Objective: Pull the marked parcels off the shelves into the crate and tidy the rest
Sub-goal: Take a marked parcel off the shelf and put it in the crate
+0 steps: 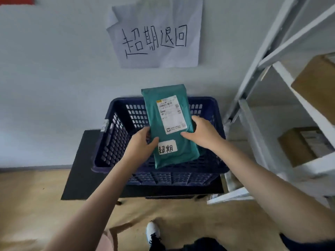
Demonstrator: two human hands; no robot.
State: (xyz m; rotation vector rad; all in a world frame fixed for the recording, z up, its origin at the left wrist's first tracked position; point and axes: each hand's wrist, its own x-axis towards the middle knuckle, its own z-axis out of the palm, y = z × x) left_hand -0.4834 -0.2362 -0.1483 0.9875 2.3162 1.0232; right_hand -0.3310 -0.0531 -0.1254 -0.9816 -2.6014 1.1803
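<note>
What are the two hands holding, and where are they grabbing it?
Both hold the green parcel over the blue crate. The left hand has its grip on the left edge, the right hand on the right edge, around the middle.

wall sheet (pixel 155 33): 超期退回 | green parcel (pixel 174 156) sticker (pixel 167 147): 超期

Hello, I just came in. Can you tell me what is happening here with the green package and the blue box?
A person holds a green parcel with both hands, the left hand on its left edge and the right hand on its right side, over a dark blue crate on the floor. The parcel bears a shipping label and a handwritten sticker. A handwritten paper sign hangs on the wall above. White shelves with cardboard boxes stand to the right.
</note>
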